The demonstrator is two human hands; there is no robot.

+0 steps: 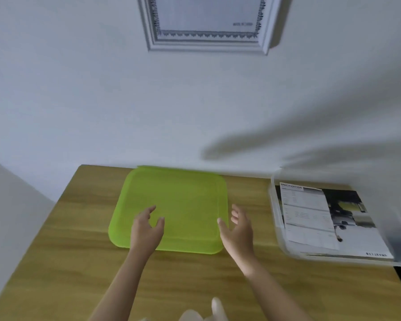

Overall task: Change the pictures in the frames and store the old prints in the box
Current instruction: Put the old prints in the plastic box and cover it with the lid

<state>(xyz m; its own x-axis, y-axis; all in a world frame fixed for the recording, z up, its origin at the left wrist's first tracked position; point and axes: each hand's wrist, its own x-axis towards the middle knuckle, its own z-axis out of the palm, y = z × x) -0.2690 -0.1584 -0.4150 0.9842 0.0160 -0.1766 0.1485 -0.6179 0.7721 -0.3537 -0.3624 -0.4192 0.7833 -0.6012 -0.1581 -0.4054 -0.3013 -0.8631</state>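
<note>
Both hands spread, left hand (146, 230) over green lid (183, 200), right hand (237, 230) at its right edge.

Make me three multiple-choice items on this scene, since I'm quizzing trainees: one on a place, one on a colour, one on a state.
1. Where is the clear box?
A. right of the lid
B. on the lid
C. on the wall

2. What colour is the lid?
A. red
B. green
C. black

3. How are the hands?
A. both open, empty
B. both gripping prints
C. one holding a frame

Key: 1 A, the box sits at the table's right edge; 2 B, the lid is bright green; 3 A, left hand and right hand hold nothing.
</note>
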